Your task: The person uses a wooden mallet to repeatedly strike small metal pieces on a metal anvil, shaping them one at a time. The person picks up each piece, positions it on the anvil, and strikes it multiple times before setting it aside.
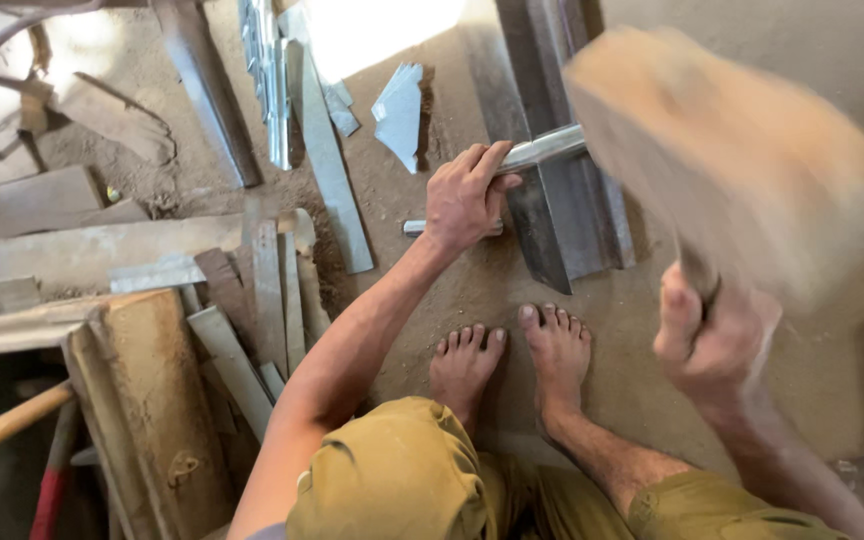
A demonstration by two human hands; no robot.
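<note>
On a dusty dirt floor strewn with metal strips (327, 150) and planks (92, 250), I see my left hand (464, 195) wrapped tight around a steel rod (542, 148), whose long axis runs up and to the right from that grip and lies across a folded sheet-metal piece (567, 215) just beyond my bare feet (512, 350). My right hand (712, 340) is clenched on the handle of a wooden mallet (742, 160), blurred and raised, its head above and to the right of the rod, so the rod lies left of and below that grip, nearer the left hand.
</note>
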